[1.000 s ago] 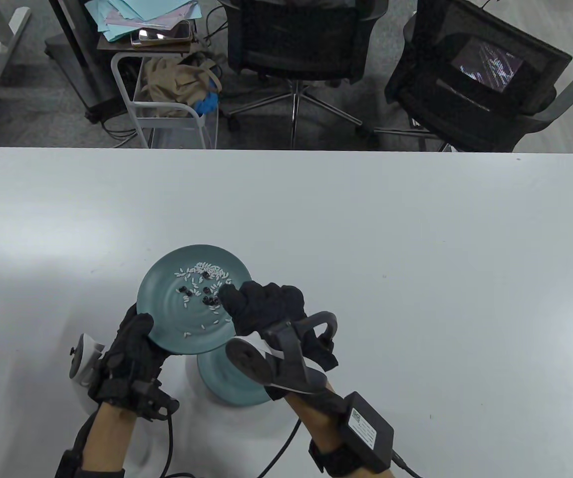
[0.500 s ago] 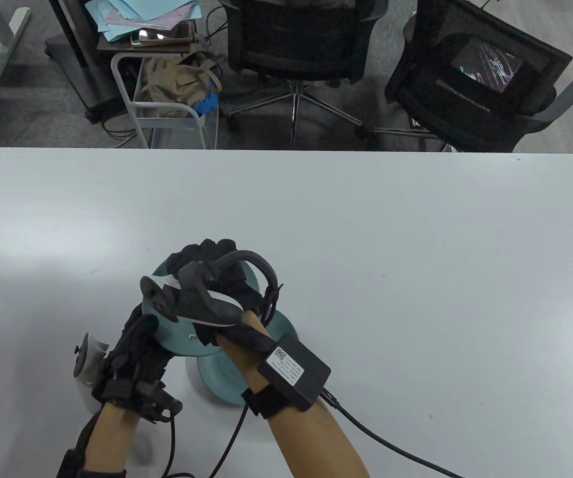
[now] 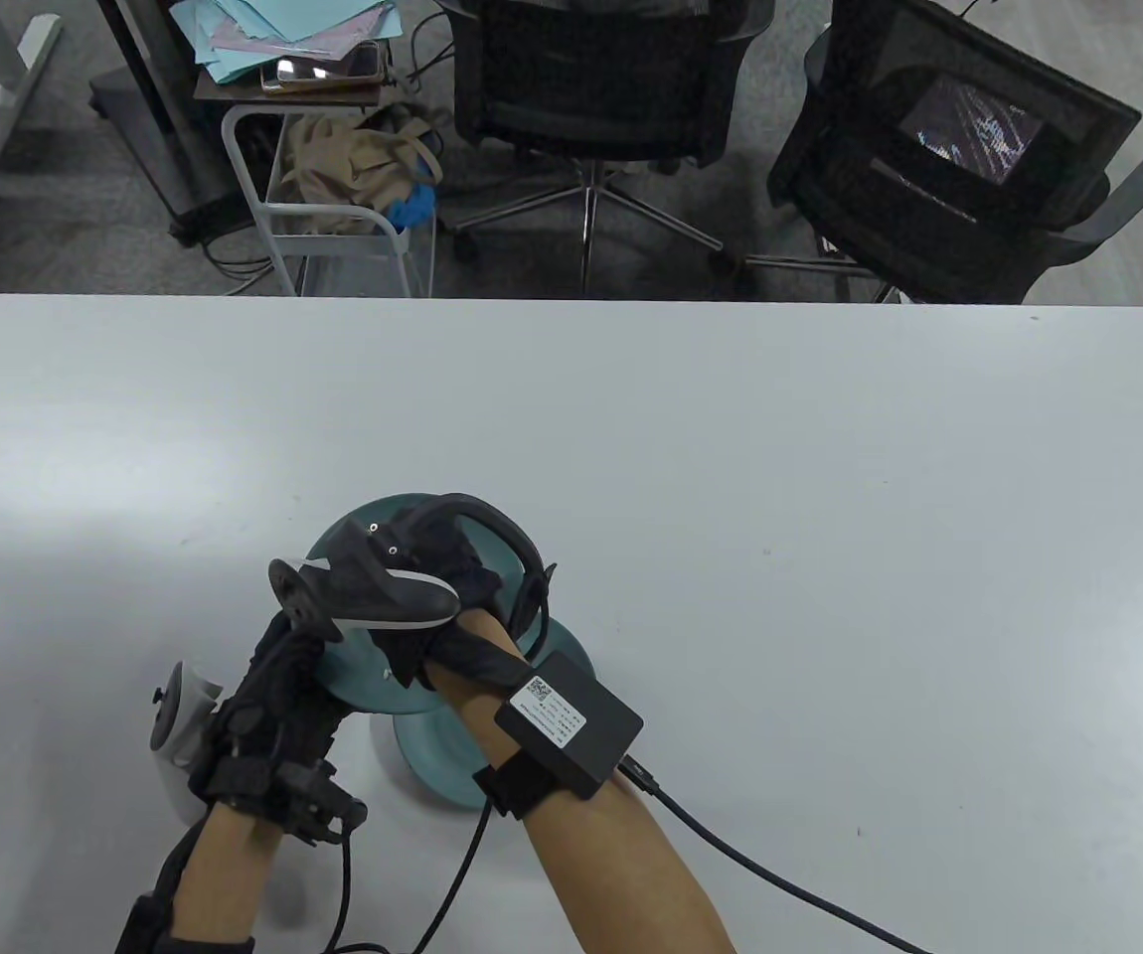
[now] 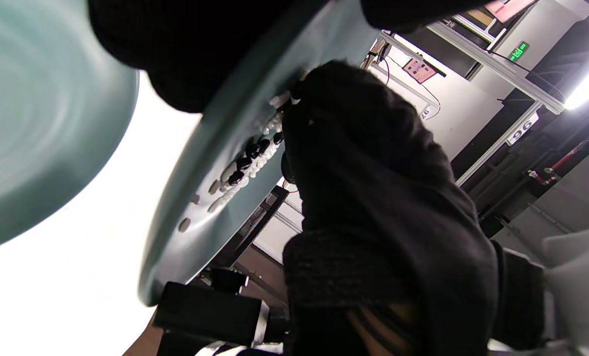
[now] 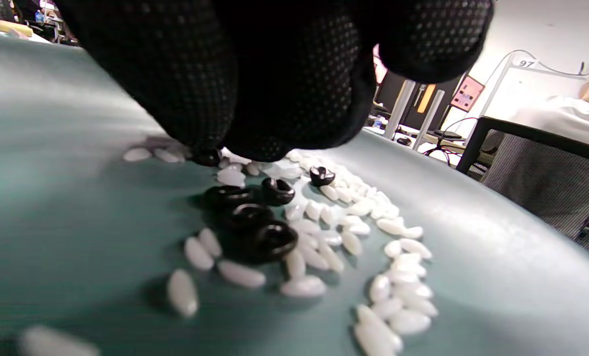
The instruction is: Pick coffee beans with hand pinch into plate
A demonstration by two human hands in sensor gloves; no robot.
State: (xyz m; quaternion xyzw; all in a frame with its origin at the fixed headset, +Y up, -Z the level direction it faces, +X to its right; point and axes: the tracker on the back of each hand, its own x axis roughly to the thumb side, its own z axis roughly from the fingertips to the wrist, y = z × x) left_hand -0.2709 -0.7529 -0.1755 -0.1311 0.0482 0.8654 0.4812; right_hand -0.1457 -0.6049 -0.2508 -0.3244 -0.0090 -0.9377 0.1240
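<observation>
White bench (image 3: pixel 830 497) below, your left hand (image 3: pixel 263 696) grips the raised plate (image 3: pixel 343 527); your right hand's (image 3: pixel 452 596) fingers (image 5: pixel 200 89) close onto a coffee bean (image 5: pixel 208 158), grip unconfirmed. Next, carry it to the lower plate (image 3: pixel 432 765).

Evenly lit from overhead, soft shadows on the white table (image 3: pixel 830 497). Blown-out white glare in left wrist view; foreground blur in right wrist view.

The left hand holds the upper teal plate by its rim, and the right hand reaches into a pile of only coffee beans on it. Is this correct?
Not quite: the right wrist view shows dark coffee beans mixed with many white grains on the upper teal plate. The left hand does hold its rim while the right hand reaches in.
</observation>
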